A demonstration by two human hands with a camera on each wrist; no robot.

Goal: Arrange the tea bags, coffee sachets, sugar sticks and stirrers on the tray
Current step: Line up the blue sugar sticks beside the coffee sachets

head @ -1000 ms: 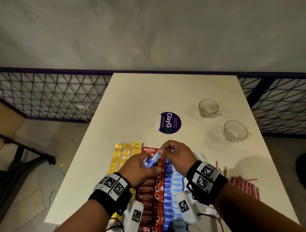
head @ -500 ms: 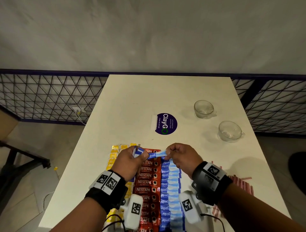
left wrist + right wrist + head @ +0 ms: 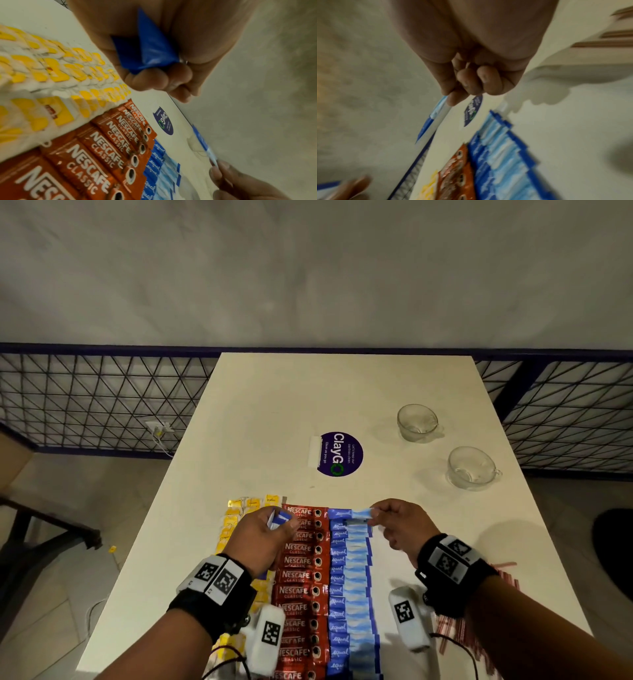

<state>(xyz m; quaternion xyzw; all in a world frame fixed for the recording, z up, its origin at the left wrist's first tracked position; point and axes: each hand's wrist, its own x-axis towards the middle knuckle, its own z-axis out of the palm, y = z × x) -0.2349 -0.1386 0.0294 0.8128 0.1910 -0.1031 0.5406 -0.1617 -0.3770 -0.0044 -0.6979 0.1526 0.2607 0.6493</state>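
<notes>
Table (image 3: 260, 412) carried rows of tea bags (image 3: 230, 523), coffee sachets (image 3: 297, 577), sugar sticks (image 3: 352, 583). Left hand (image 3: 263, 537) gripped spare blue sticks (image 3: 150, 51); right hand (image 3: 400, 523) pinched one stick (image 3: 349, 513) above the blue row's far end.

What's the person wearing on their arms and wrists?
Bare forearms, no sleeves. Each wrist has a black band topped with white squares printed with black coded markers: left band, right band. A white camera pod with a marker hangs under each, trailing thin black cables.
</notes>
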